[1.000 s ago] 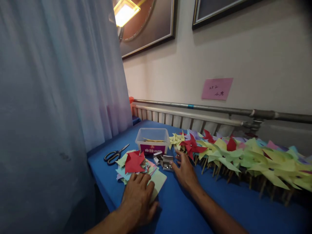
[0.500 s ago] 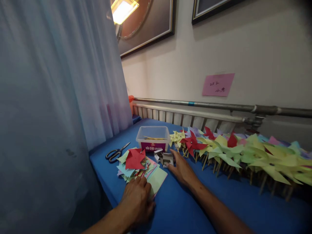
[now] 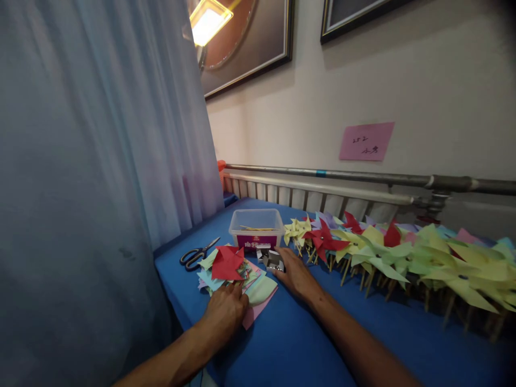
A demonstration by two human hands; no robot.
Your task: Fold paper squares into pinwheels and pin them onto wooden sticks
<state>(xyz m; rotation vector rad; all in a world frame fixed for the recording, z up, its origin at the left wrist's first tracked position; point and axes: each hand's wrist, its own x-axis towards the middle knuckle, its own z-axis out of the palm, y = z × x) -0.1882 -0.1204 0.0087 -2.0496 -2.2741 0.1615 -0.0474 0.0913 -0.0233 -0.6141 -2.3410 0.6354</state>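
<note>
Fingers [image 3: 231, 293] of the left hand [image 3: 226, 313] bend over the near edge of the paper pile [image 3: 250, 278]; I cannot tell whether they grip a sheet. The right hand [image 3: 297, 274] is half open at the right side of a small open box [image 3: 275, 263], hold unclear. Scissors [image 3: 198, 253] lie left of the pile; a clear tub [image 3: 258, 240] stands beyond; pinwheels [image 3: 379, 252] crowd the far right.
</note>
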